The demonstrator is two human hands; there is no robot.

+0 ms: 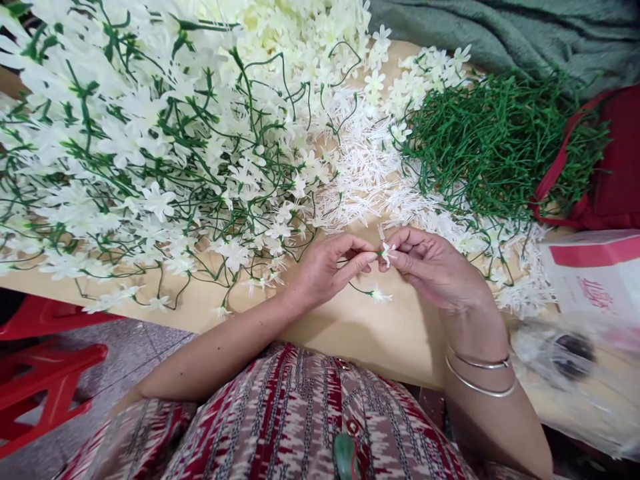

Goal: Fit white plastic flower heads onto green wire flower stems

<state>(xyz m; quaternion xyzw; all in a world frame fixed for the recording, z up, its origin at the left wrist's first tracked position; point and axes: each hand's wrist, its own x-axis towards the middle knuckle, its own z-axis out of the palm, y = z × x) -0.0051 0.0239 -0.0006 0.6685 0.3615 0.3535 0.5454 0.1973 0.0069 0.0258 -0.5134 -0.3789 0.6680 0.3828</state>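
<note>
Clearly, the pinched flower (389, 254) is small and white.

Stem heap (500, 143) on bench (400, 337). Left of stem heap: big flower heap (160, 167). Between both: thin sticks (365, 173), some in front of stem heap too. Behind stem heap: cloth (495, 33). Right, touching it: strap bag (617, 157). Front right: packet (585, 257), plastic bag (535, 343).
</note>
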